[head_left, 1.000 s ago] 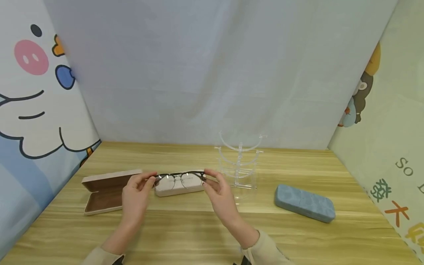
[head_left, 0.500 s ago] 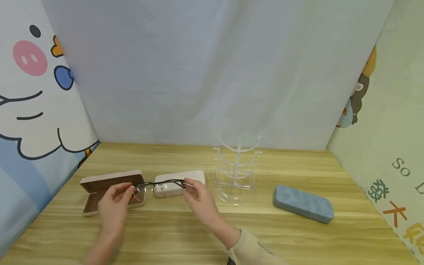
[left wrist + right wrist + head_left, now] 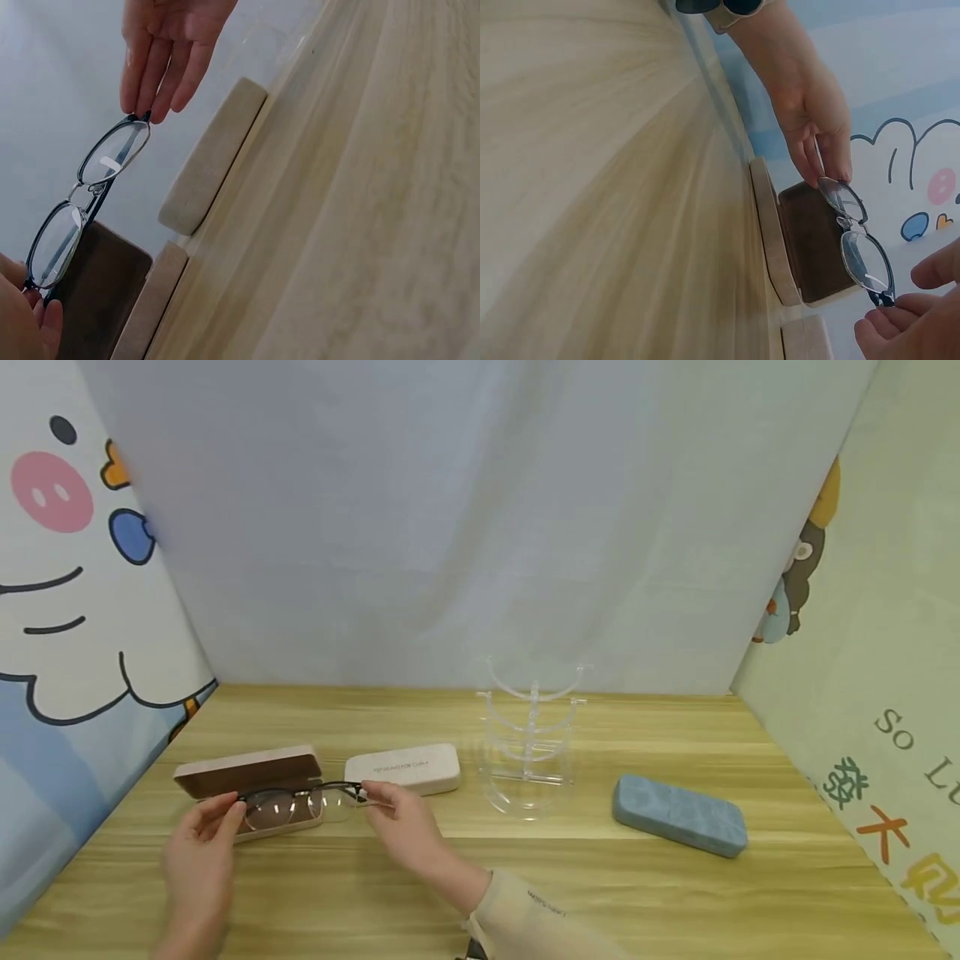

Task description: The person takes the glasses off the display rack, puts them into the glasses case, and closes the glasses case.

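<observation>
A pair of eyeglasses (image 3: pixel 300 806) with a dark upper rim and clear lenses is held above the open case (image 3: pixel 258 768), which has a pale shell and a brown lining. My left hand (image 3: pixel 201 852) pinches the left end of the frame between thumb and fingers. At the other end, the fingers of my right hand (image 3: pixel 408 827) touch the hinge; in the right wrist view that hand's thumb (image 3: pixel 939 264) stands apart from the frame. Behind the lenses, the left wrist view shows dark temples lying across, apparently folded. The glasses partly hide the case's lower half.
A closed pale case (image 3: pixel 405 768) with small lettering lies right of the open one. Beyond it stands a clear acrylic glasses rack (image 3: pixel 532 727) with curved arms. A closed blue case (image 3: pixel 678 814) lies farther right on the wooden table (image 3: pixel 637 910). Cloth backdrops enclose the table.
Both hands have carried the eyeglasses leftward, from in front of the closed pale case to above the open case. The cases and the rack stay put; the head view has shifted slightly.
</observation>
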The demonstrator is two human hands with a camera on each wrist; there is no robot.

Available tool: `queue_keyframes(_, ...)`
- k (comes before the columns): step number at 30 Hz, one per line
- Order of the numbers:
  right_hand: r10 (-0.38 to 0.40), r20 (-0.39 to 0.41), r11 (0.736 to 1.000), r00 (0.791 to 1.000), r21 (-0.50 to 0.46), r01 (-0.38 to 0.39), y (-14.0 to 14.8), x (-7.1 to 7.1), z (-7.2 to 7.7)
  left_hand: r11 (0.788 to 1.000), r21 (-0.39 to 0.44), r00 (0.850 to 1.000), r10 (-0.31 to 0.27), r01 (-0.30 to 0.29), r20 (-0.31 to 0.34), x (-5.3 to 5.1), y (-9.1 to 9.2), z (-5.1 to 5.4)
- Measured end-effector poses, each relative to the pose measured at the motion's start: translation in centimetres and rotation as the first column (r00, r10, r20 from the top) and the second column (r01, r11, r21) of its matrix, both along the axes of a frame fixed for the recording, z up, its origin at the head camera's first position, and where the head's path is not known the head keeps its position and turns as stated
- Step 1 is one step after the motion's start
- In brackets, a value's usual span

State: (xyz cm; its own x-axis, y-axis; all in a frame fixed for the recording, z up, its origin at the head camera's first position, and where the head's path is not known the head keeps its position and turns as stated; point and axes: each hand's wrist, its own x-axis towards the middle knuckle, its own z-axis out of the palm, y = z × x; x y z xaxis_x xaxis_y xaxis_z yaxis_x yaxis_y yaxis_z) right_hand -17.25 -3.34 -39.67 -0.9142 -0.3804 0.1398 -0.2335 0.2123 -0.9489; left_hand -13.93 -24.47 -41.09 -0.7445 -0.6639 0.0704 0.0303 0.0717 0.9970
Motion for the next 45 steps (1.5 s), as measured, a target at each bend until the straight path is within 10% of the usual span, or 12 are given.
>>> queue_keyframes(21,-0.064,-0.022,0.991,0.998,0.115,0.066,-5.5,-1.6,-1.1,0.976,-0.208,0.985,0.097,-0.066,0.144,-1.4,-4.7,-1.8)
queue_keyframes(34,-0.065,0.083,0.991,0.994,0.121,0.055,-7.7,-2.3,-1.9,0.959,-0.273,0.923,0.171,-0.076,0.345,-1.5,-4.6,-2.1)
queue_keyframes(45,-0.087,0.092,0.974,0.992,0.216,0.066,-8.6,-2.2,-1.7,0.971,-0.235,0.962,0.094,-0.032,0.256,-1.6,-4.3,-2.4)
